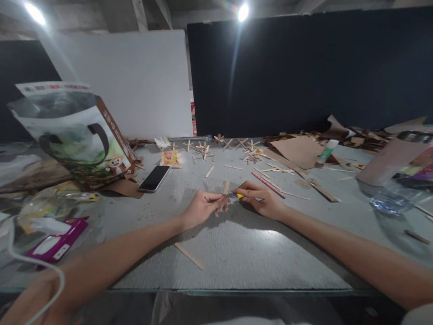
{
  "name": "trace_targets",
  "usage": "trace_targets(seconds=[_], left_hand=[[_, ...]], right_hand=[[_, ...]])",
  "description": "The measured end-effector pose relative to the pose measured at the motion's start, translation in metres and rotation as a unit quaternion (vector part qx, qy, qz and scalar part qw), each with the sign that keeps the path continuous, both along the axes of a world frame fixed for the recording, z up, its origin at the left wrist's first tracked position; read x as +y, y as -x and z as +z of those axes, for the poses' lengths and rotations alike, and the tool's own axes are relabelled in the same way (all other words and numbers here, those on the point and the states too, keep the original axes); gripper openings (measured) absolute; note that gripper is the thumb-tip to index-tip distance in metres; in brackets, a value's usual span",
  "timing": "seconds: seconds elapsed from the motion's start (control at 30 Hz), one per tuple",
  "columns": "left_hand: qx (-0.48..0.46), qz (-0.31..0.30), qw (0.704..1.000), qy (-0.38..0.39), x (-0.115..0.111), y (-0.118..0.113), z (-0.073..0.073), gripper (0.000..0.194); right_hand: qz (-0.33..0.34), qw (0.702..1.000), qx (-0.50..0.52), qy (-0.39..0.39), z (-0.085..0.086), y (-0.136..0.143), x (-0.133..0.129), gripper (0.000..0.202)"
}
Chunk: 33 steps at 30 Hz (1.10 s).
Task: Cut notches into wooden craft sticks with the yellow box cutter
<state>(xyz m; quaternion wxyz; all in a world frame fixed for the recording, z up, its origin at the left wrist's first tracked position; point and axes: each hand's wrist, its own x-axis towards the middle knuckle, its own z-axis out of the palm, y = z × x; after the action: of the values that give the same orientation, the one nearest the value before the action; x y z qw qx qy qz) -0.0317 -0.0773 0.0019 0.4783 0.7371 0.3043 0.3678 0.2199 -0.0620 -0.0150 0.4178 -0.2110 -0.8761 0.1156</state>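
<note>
Above the middle of the grey table, my left hand (pixel 202 208) pinches a small star-like piece of crossed wooden sticks (pixel 222 204), with one pale stick pointing up and away. Opposite it, my right hand (pixel 262 199) is closed around a yellow utility knife (pixel 240 196), only partly visible. Its grey blade end reaches the piece by my left fingertips; whether it touches is too small to tell. A single popsicle stick (pixel 189 256) lies on the table nearer to me, below my left hand.
Beyond my hands lie crossed sticks (pixel 204 150), loose sticks (pixel 277 169) and a red patterned pencil-like rod (pixel 268 185). A phone (pixel 154 178), large bag (pixel 84 140) and purple device (pixel 57 241) are left. Cardboard (pixel 297 151), a glue stick (pixel 328 151) and a clear bottle (pixel 392 198) are right.
</note>
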Motion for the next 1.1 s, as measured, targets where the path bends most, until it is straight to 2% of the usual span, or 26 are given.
trace_targets(seconds=[0.17,0.4,0.63,0.87,1.1], left_hand=[[-0.007,0.012,1.000,-0.013,-0.0011,0.0007,0.0002,0.053],[0.003,-0.010,1.000,0.013,0.0019,0.0006,-0.0024,0.055],[-0.020,0.026,0.999,-0.010,-0.0008,0.0013,0.0027,0.051],[0.012,0.006,1.000,-0.002,0.0001,-0.0003,0.0021,0.055],[-0.007,0.021,1.000,-0.014,0.0007,0.0009,0.0018,0.052]], right_hand=[[-0.006,1.000,0.008,-0.002,0.0000,-0.0002,0.0008,0.038],[-0.006,1.000,0.005,-0.013,-0.0001,0.0005,-0.0011,0.037],[-0.024,1.000,0.012,-0.002,0.0030,0.0011,-0.0002,0.036],[-0.021,1.000,0.004,-0.007,0.0012,0.0011,-0.0006,0.037],[-0.033,0.999,-0.001,-0.008,0.0038,0.0007,0.0000,0.037]])
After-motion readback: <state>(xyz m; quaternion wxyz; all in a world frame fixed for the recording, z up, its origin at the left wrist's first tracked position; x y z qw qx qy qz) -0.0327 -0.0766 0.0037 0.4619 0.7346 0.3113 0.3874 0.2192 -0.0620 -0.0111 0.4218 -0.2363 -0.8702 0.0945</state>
